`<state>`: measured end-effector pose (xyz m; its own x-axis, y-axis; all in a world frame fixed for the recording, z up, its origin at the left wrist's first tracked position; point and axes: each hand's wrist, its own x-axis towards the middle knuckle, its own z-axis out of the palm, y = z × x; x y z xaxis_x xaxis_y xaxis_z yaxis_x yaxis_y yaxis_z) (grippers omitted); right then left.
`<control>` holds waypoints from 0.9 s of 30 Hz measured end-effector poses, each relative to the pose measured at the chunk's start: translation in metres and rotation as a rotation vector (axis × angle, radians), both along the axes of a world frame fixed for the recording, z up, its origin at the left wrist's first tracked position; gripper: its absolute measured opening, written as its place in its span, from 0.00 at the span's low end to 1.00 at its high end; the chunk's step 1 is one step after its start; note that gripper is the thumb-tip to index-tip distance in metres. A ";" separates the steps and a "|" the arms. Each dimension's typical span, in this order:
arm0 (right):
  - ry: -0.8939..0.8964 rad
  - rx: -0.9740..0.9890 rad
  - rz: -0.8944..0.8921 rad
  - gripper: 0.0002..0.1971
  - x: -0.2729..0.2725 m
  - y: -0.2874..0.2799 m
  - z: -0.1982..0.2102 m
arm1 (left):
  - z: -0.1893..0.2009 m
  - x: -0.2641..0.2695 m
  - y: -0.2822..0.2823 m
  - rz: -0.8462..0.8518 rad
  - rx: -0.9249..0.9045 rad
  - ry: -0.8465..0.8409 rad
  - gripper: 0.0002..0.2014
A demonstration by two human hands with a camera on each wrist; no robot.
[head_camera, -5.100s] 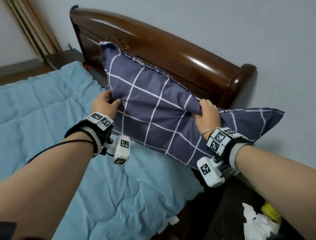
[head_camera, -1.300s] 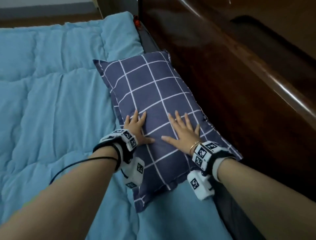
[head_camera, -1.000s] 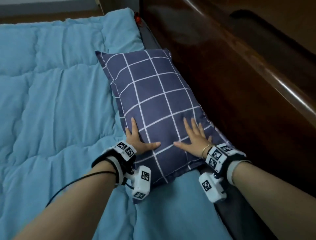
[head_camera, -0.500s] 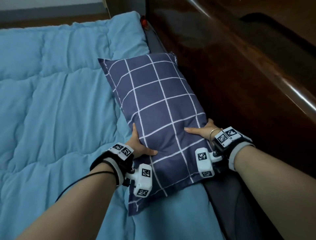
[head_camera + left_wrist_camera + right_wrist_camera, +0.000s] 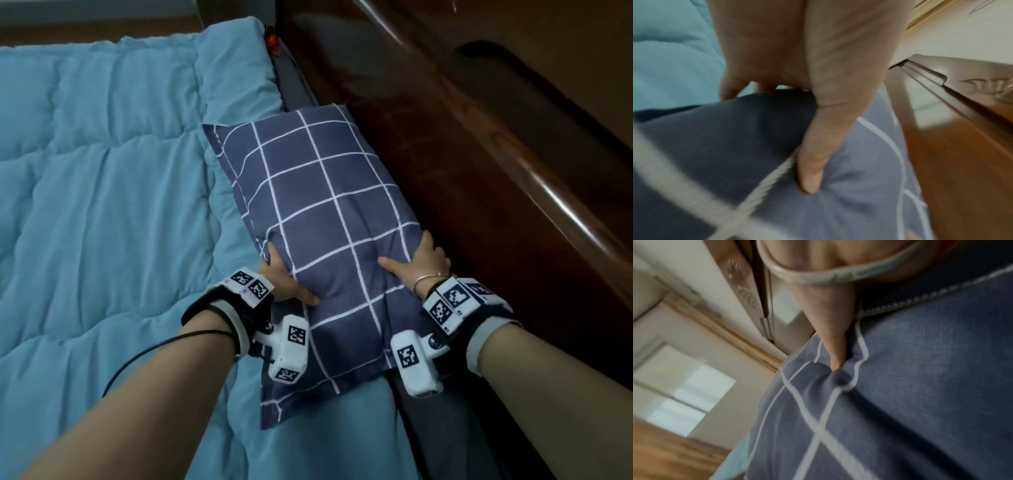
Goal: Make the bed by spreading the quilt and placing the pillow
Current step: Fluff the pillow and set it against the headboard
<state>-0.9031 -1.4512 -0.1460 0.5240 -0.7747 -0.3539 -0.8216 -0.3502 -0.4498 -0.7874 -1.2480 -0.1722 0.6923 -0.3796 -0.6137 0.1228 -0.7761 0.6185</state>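
A navy pillow (image 5: 329, 212) with a white grid lies on the light blue quilt (image 5: 102, 205), lengthwise along the headboard. My left hand (image 5: 284, 277) grips the pillow's left side, thumb on top and fingers curled under the edge; the pillow (image 5: 735, 162) fills the left wrist view below my left hand (image 5: 809, 113). My right hand (image 5: 421, 263) grips the right side next to the headboard, thumb pressed into the top. In the right wrist view the thumb of my right hand (image 5: 834, 344) dents the pillow (image 5: 900, 402). The fingers of both hands are hidden under the pillow.
The dark polished wooden headboard (image 5: 445, 171) rises right beside the pillow. A strip of dark mattress (image 5: 445, 428) shows between quilt and headboard. The quilt spreads wide to the left. A small red thing (image 5: 272, 41) sits at the far bed corner.
Five seconds ago I held the pillow up before the headboard; then it lay flat under my open palms. Since then both hands slid to its sides and took hold of them.
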 end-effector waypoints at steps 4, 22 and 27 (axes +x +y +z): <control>-0.143 -0.234 0.291 0.48 0.026 0.019 0.018 | 0.048 0.033 -0.017 -0.020 -0.093 -0.414 0.61; 0.343 -0.032 0.674 0.53 0.154 -0.007 -0.003 | 0.030 0.139 -0.062 -0.416 0.192 -0.523 0.40; 0.455 -0.069 0.758 0.54 0.162 -0.003 -0.036 | -0.024 0.132 -0.059 -0.443 0.299 -0.468 0.42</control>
